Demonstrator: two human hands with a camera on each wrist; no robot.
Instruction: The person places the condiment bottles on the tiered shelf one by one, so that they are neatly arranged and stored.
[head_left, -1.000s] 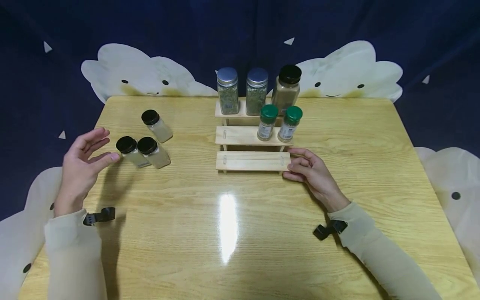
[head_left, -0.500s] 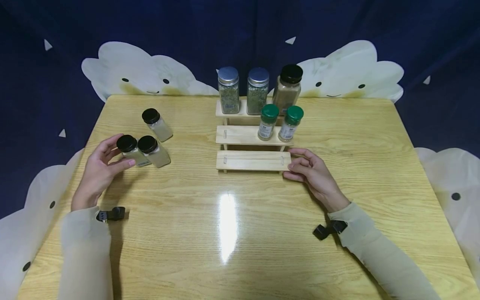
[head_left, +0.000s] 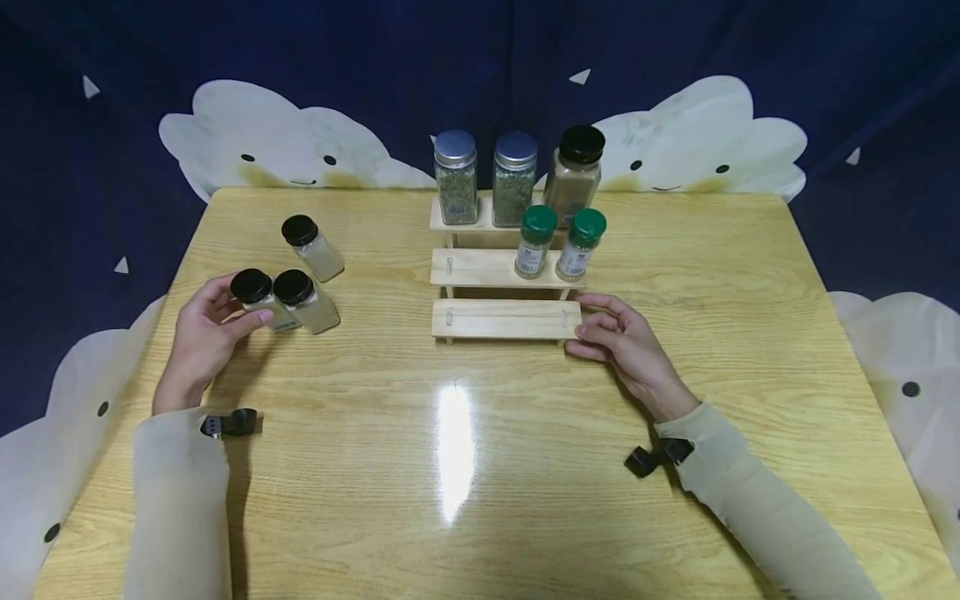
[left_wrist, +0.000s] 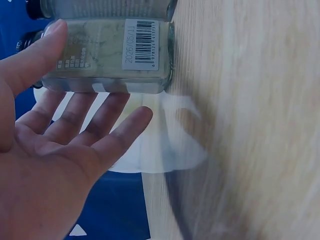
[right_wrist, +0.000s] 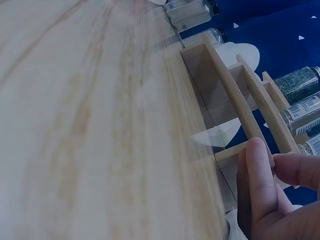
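My left hand (head_left: 206,337) is at a square black-capped spice jar (head_left: 258,296) on the left of the table. In the left wrist view the thumb lies across the jar's (left_wrist: 107,52) barcode side, several fingers reach behind it, and one finger extends free below. A second black-capped jar (head_left: 311,308) stands right against it, and a third (head_left: 318,254) is just behind. My right hand (head_left: 626,346) pinches the right end of the lowest step of a three-tier wooden rack (head_left: 506,319), thumb and fingers on either side of the board (right_wrist: 237,102).
On the rack's top step stand two silver-capped herb jars (head_left: 456,187) and a tall black-capped jar (head_left: 573,187). Two green-capped shakers (head_left: 534,250) occupy the right of the middle step. A dark blue curtain (head_left: 480,67) with white clouds hangs behind the wooden table (head_left: 360,467).
My left hand has moved right from beside the jars and closed its thumb and fingers around the leftmost one. The right hand keeps its place on the rack.
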